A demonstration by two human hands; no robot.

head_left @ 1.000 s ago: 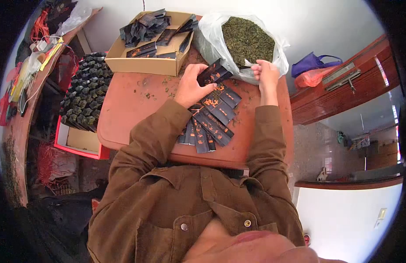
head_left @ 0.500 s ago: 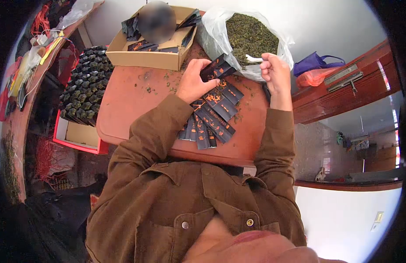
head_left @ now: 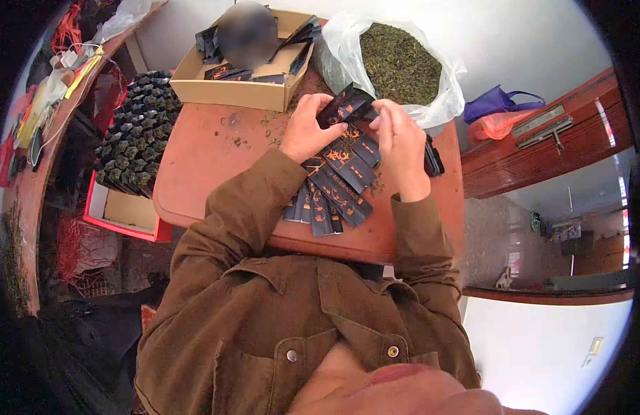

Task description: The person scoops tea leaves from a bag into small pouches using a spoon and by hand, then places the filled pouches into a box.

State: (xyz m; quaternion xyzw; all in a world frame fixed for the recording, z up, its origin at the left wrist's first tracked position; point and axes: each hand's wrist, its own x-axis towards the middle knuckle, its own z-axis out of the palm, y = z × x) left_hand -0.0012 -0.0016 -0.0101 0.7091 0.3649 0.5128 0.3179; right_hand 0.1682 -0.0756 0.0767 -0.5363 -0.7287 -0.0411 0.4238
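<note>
Left hand [head_left: 308, 131] clamps one black packet [head_left: 346, 106] — right hand [head_left: 401, 149] beside it, grip unclear — near one leaf-filled bag [head_left: 342, 55].

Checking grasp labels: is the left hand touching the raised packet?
Touching. The head view shows the left hand gripping the raised packet, with the thumb pressed against its printed face.
</note>
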